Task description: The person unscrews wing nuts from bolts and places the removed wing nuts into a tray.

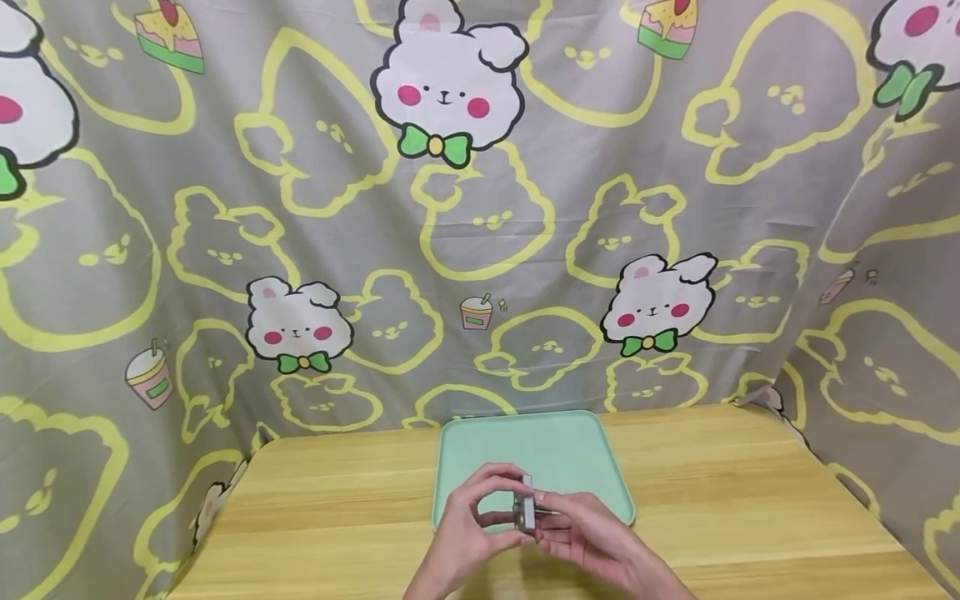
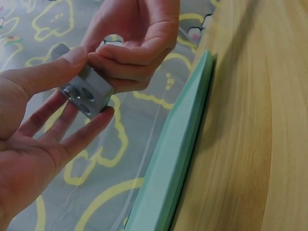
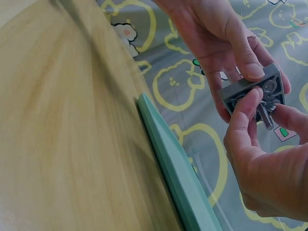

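A grey metal corner bracket [image 1: 528, 507] is held up between both hands, with round holes facing the left wrist view. The left hand [image 1: 474, 518] grips the bracket by its edges, thumb on one side and fingers on the other. A threaded bolt [image 3: 264, 116] sticks out of the bracket's ribbed inner side. The right hand [image 1: 588, 533] pinches around the bolt close to the bracket, thumb and index finger on either side of it. In the left wrist view a small shiny bolt end [image 2: 72, 92] shows on the holed face; the right fingertips are hidden there behind the bracket.
A light green tray [image 1: 536, 437] lies on the wooden table [image 1: 337, 517], just beyond and beneath the hands. Behind and at both sides hangs a grey curtain [image 1: 480, 242] with yellow outlines and white rabbit heads, close to the table's edges.
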Motion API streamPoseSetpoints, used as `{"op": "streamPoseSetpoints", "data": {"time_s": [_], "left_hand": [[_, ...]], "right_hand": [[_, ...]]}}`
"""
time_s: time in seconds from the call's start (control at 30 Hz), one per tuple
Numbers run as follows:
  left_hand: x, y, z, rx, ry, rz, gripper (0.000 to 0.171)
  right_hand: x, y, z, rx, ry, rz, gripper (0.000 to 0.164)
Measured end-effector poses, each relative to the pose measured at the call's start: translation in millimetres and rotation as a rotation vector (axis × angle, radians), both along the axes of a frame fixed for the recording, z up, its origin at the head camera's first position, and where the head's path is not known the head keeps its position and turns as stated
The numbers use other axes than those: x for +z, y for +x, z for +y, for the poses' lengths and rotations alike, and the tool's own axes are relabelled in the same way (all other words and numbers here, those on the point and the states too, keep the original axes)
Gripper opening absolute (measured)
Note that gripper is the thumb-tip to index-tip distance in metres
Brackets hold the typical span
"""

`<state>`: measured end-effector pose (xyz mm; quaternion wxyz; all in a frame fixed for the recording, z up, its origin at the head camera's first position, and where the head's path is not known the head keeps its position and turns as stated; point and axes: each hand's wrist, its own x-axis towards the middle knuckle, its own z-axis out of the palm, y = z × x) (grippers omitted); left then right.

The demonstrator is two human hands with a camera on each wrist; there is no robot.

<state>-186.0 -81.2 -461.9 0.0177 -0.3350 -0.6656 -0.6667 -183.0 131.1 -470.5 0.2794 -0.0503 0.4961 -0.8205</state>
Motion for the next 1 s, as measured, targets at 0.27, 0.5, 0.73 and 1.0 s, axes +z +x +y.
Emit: {"op": "streamPoseSetpoints", "data": {"time_s": [0.27, 0.5, 0.73, 1.0], "left_hand": [[1.5, -1.7, -3, 0.031, 0.007, -0.105, 0.044], [5.7, -8.4, -4, 0.022, 0.044, -0.108, 0.045], [6.6, -15.6, -5, 0.006, 0.082, -0.108, 0.045], [8.2, -19.7, -7, -0.033, 0.116, -0.161, 0.044]], "right_hand": [[1.0, -6.5, 2, 0.001, 0.024, 0.097, 0.031], [8.6, -11.4, -2, -0.095, 0.135, 0.210, 0.033], [18.9, -11.4, -5, -0.177, 0.296, 0.463, 0.032], [24.5, -8.1, -8, -0.270, 0.465, 0.861, 0.016]]}}
